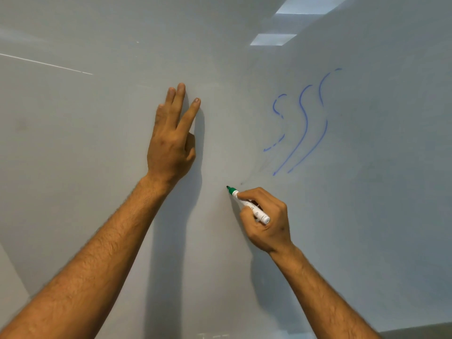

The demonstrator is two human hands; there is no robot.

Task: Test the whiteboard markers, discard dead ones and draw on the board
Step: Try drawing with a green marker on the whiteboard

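The whiteboard (97, 143) fills nearly the whole view. My left hand (171, 140) lies flat against it at centre, fingers straight and pointing up. My right hand (265, 218) grips a white marker with a green tip (249, 205), uncapped, lower right of centre. The marker's dark nib points up-left and sits at or very near the board surface. Three wavy blue strokes (303, 123) are drawn on the board to the upper right of the marker, the leftmost one broken and faint. No green line shows near the nib.
A faint grey smudge (244, 182) marks the board just right of the nib. Ceiling lights reflect in the board at the top right (274, 39). The board's lower edge (415, 329) shows at the bottom right.
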